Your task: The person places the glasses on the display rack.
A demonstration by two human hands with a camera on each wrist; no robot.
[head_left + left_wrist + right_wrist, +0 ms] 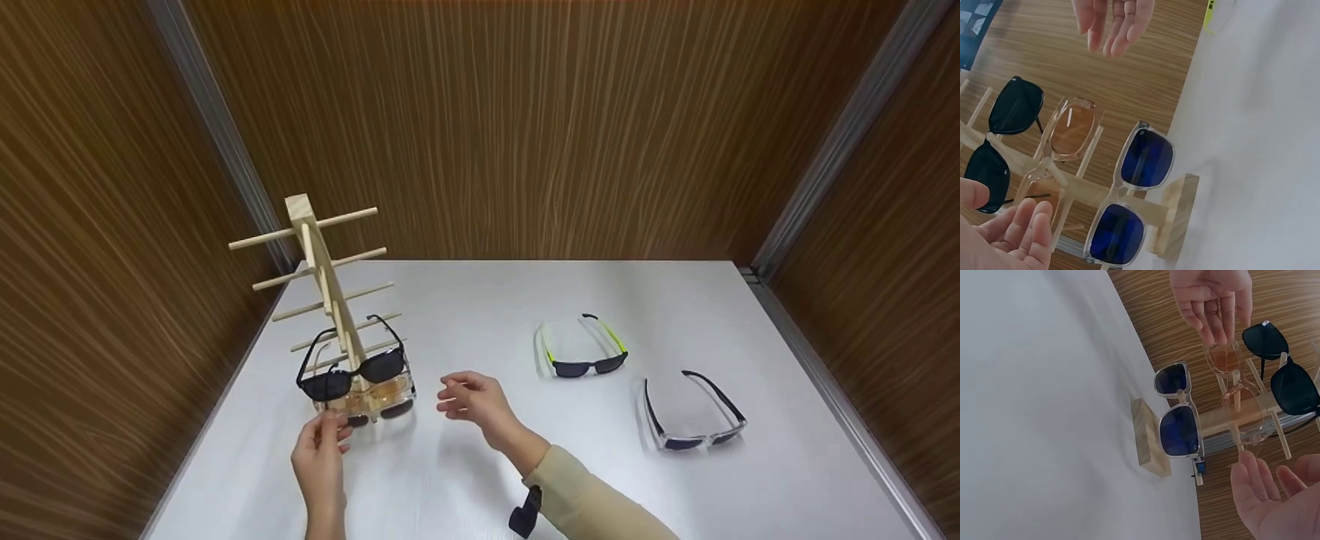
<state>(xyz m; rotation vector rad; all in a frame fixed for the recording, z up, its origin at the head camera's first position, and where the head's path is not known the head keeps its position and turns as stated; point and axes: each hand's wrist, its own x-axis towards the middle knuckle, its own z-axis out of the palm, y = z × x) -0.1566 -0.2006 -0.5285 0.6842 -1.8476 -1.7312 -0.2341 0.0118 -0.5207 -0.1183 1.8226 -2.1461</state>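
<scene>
Step in hand, as judged: seating the black pair on the rack. It hangs above the amber pair and blue pair. Left hand: thumb and fingers apart beside these pairs; contact cannot be told. Right hand: fingers loosely curved, holding nothing. Next move likely calls for withdrawing both hands, then collecting another pair.

Count:
- Rack: one.
- Pairs: five. Three on the rack; two on the worktop, lime pair and clear pair.

The left wrist view's edge crops the left hand, which partly hides the amber-lensed glasses.
</scene>
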